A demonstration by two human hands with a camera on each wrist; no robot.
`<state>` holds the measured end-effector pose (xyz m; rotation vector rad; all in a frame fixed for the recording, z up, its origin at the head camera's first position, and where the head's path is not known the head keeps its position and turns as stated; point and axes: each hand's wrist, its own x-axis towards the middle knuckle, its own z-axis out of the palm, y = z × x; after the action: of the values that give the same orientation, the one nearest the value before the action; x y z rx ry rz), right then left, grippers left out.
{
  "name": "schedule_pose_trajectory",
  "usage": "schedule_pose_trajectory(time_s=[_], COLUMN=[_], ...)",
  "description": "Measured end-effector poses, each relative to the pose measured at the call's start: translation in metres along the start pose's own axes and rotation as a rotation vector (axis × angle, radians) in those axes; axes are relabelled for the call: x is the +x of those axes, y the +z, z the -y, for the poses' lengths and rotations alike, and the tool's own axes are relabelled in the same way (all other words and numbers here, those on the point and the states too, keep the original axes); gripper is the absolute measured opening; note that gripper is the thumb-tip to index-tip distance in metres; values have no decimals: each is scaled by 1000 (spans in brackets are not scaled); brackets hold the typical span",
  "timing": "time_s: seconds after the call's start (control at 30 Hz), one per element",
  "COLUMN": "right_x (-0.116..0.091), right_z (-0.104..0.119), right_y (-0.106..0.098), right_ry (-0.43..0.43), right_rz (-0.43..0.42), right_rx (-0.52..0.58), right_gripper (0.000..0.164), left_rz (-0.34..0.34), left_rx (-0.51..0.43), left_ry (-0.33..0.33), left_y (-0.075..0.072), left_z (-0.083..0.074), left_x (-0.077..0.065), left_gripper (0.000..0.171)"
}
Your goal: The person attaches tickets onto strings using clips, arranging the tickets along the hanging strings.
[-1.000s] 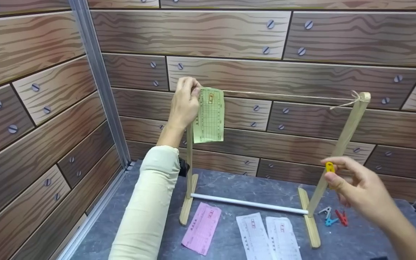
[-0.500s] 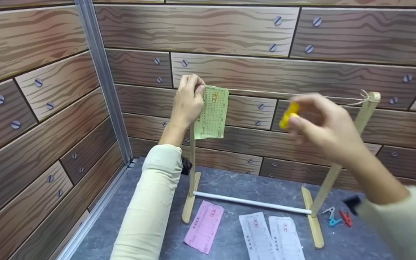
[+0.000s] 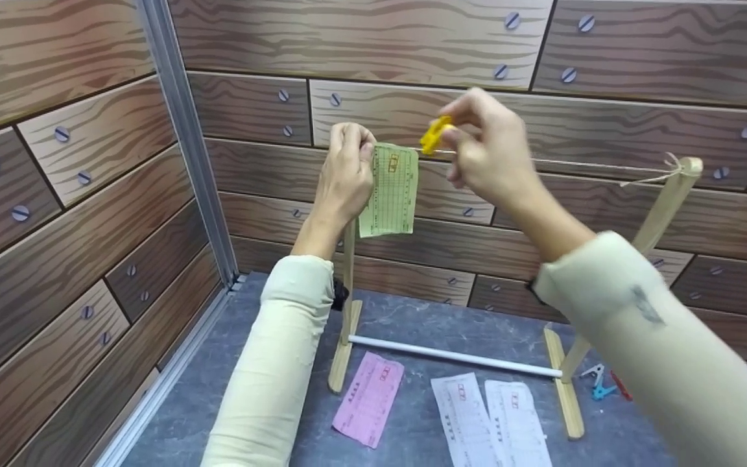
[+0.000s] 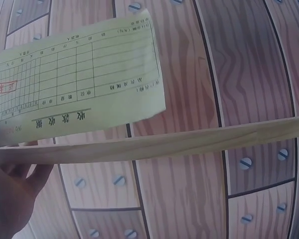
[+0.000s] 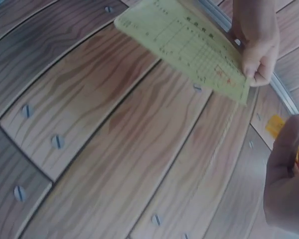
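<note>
My left hand (image 3: 346,170) pinches the top left corner of a green receipt slip (image 3: 391,194) at the left end of a string (image 3: 597,165). The slip hangs down from the string's height, its printed grid also showing in the left wrist view. Between the thumb and fingers of my right hand (image 3: 493,146) is a small yellow clip (image 3: 435,134), just right of the slip's top right corner and close to the string. In the right wrist view the yellow clip (image 5: 275,125) is partly hidden by the thumb.
The string spans two wooden posts (image 3: 662,207) joined low by a white rod (image 3: 458,355). On the grey table lie a pink slip (image 3: 370,399), two white slips (image 3: 467,415), and blue (image 3: 602,387), red and grey clips beside the right foot. A plank-patterned wall stands behind.
My right hand has carried the yellow clip from beside the right post leftward and up to the green slip's top corner. The left hand keeps its hold on the slip.
</note>
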<state>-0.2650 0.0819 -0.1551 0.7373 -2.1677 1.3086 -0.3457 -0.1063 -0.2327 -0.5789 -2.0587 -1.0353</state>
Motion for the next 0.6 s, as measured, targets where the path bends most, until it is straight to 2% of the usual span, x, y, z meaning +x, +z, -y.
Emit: schedule_pose_trajectory(time_s=[0.07,0.17,0.23,0.33,0.43,0.5,0.6], right_x=[8,19,26,32,37,38,40], right_z=[2,3,2,0,-6,-9,-13], right_y=[11,28,39,50,57,59,60], right_ry=[19,5,-32,-83,-97,-79,-43], right_rz=[-14,-24,-31,-36,-32,-19,-1], right_rx=[17,-6,-90,-281,-398,-421,-396], right_gripper=[11,9,10,9,7,8,11], left_rz=[-9,-19,-22,-23,-17,-10,-2], left_rx=[8,21,25,23,25,27,34], left_ry=[-1,-5,-7,-8,-16,-20,-12], left_y=[2,4,5,6,5,4,3], left_z=[-1,-2,-3,-3,-4,-5,-5], left_x=[0,1,2,3,3,3,2], left_gripper=[4,3,3,4,4,4,4])
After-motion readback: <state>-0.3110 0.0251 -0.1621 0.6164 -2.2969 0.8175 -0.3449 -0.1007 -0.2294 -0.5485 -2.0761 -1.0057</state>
